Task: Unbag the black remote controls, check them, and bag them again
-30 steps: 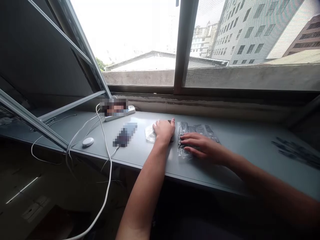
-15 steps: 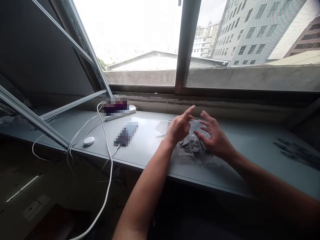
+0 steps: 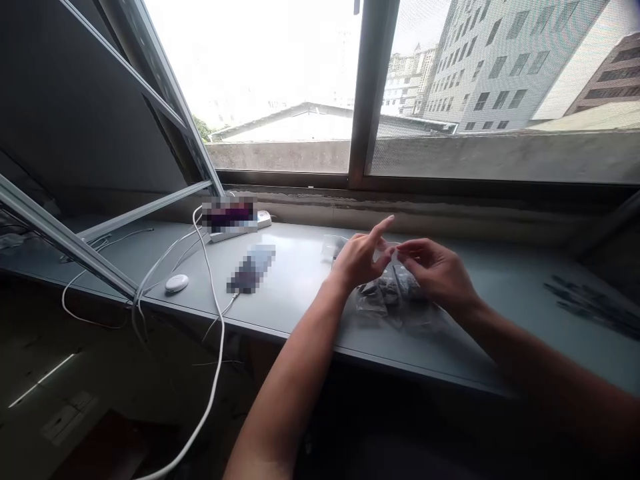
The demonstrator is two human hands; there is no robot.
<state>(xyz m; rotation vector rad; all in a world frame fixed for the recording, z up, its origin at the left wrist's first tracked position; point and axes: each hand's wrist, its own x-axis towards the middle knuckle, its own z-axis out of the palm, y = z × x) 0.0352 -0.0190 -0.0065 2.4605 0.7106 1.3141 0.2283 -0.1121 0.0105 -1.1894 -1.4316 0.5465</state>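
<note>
My left hand (image 3: 361, 259) is above the work surface, its index finger stretched out and its thumb and other fingers closed in a pinch. Close beside it, my right hand (image 3: 440, 270) has thumb and fingertips pressed together. The pinches nearly meet, seemingly on the edge of a clear plastic bag (image 3: 332, 247) that shows behind my left hand; its outline is faint. Below my hands lie clear plastic bags (image 3: 385, 293) with dark items inside, which I cannot make out. My right hand partly covers them.
A blurred-out phone-like thing (image 3: 251, 269) with a cable lies to the left, near a white oval object (image 3: 177, 283). A white cable (image 3: 220, 360) hangs over the front edge. Behind stands a power strip (image 3: 240, 230). A metal frame (image 3: 150, 200) leans at left; dark strands (image 3: 590, 303) lie right.
My right hand has closed from spread fingers to a pinch and moved closer to my left hand. My left thumb and fingers have come together. The clear plastic behind my left hand has shifted.
</note>
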